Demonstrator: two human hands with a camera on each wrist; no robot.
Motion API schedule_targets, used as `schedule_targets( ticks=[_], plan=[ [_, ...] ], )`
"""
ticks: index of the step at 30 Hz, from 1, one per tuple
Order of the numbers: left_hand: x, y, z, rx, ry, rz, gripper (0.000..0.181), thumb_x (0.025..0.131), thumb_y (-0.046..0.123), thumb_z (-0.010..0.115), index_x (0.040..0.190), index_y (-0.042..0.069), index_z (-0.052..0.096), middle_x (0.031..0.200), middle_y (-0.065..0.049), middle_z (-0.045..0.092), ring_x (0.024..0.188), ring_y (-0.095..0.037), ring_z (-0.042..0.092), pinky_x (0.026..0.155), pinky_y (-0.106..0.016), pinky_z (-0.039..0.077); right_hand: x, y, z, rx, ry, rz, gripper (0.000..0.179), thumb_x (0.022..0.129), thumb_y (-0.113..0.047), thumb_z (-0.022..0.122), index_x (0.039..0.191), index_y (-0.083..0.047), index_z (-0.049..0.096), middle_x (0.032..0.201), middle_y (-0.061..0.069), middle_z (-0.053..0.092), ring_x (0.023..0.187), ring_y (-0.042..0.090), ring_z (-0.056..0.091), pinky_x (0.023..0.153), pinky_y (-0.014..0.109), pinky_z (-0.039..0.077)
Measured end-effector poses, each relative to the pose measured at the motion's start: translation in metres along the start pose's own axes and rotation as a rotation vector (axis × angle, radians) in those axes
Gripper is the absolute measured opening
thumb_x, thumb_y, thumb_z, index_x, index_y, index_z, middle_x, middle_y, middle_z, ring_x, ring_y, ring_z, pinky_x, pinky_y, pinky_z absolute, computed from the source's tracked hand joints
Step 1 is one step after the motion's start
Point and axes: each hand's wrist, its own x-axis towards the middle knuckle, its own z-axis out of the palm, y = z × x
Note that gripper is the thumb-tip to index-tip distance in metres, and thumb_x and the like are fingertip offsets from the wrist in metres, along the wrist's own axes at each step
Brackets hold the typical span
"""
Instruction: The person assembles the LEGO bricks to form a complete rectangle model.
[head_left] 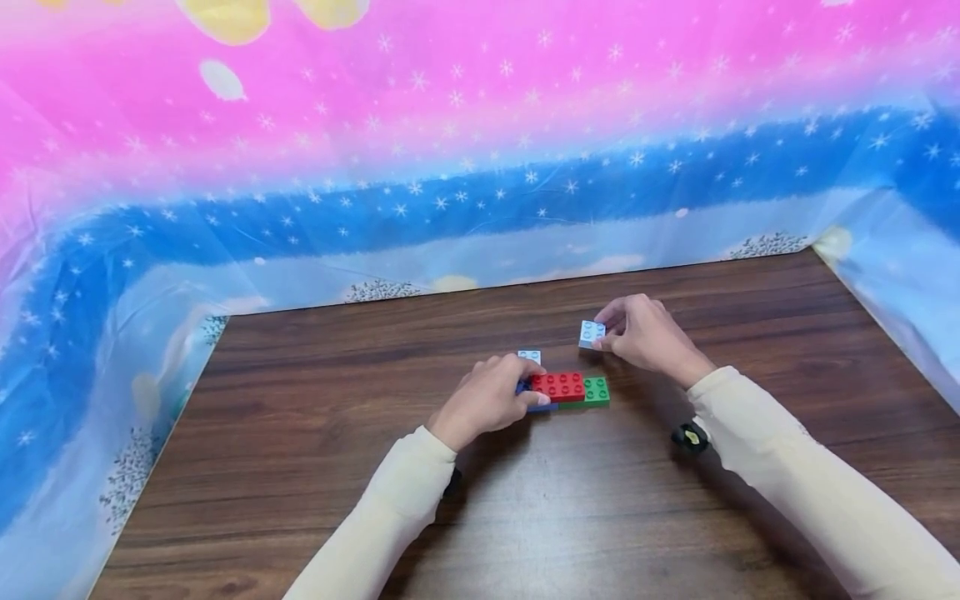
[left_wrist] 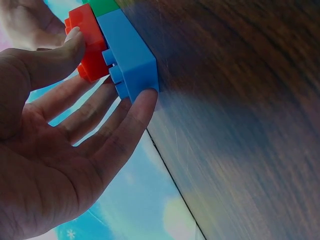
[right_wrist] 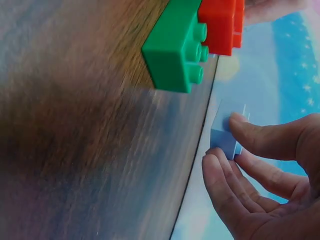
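A red toy brick (head_left: 557,387) sits on top of a blue brick (left_wrist: 127,52) and a green brick (head_left: 597,390), bridging them. My left hand (head_left: 491,392) holds this joined piece at its left end, thumb against the red brick and a fingertip touching the blue one's end. To the right, my right hand (head_left: 648,337) pinches a small white brick (head_left: 591,333) between thumb and fingers, studs up. It is apart from the joined bricks. Another white brick (head_left: 529,356) shows just behind my left hand, partly covered by it.
Everything lies on a dark wooden table (head_left: 300,467). A pink and blue patterned cloth (head_left: 480,183) stands along its back and sides. A small black object (head_left: 689,437) is at the right wrist, under the sleeve.
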Motion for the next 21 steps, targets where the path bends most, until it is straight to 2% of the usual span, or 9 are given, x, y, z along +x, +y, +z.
schedule_targets(
  ticks=[12, 21],
  plan=[
    [0.001, 0.000, 0.001, -0.009, -0.002, -0.001, 0.038, 0.098, 0.030, 0.068, 0.133, 0.014, 0.068, 0.115, -0.001, 0.069, 0.077, -0.018, 0.053, 0.071, -0.031, 0.043, -0.019, -0.008, -0.005, -0.007, -0.088, -0.029, 0.029, 0.086, -0.009, 0.082, 0.111, 0.003, 0.073, 0.096, 0.011, 0.073, 0.088, 0.024, 0.067, 0.073, 0.037, 0.053],
    [0.002, -0.001, 0.001, 0.006, 0.021, 0.029, 0.035, 0.098, 0.030, 0.069, 0.128, 0.012, 0.070, 0.101, 0.002, 0.068, 0.071, -0.015, 0.050, 0.067, -0.031, 0.042, -0.027, -0.007, -0.008, -0.022, -0.127, -0.099, 0.024, 0.083, -0.007, 0.082, 0.104, 0.002, 0.075, 0.091, 0.009, 0.074, 0.086, 0.023, 0.068, 0.075, 0.041, 0.055]
  ],
)
